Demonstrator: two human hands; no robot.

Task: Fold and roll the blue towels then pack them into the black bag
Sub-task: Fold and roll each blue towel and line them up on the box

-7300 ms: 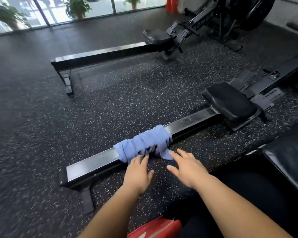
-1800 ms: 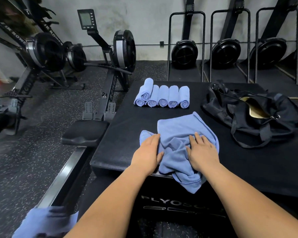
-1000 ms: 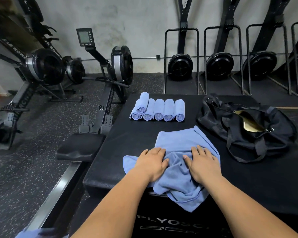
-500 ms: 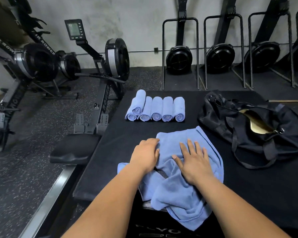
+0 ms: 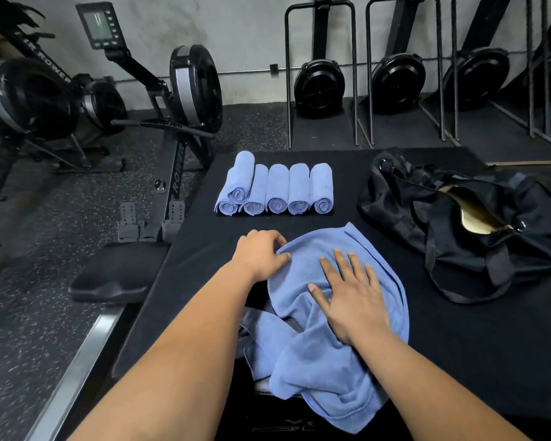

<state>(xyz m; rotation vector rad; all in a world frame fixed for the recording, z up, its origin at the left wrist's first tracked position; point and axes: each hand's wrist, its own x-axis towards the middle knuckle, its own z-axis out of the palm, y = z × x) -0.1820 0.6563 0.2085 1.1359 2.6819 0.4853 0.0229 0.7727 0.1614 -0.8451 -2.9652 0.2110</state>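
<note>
Loose blue towel [image 5: 325, 345] lies left of the black bag [image 5: 458, 224], crumpled. Its long axis runs from bag level back toward me, and the near end hangs over the box [image 5: 458, 361] edge. Left hand [image 5: 261, 253] pinches its far-left edge, fingers curled. Right hand [image 5: 350, 297] lies flat on the middle, fingers straight, and is the hand nearer the bag. 6 rolled towels [image 5: 277, 189] sit left of the bag's far end. Next, probably: pull flat, then fold. Readable text: "ROWER" on the rowing machine [image 5: 29, 90] far left of the bag. Box-front lettering is illegible.
</note>
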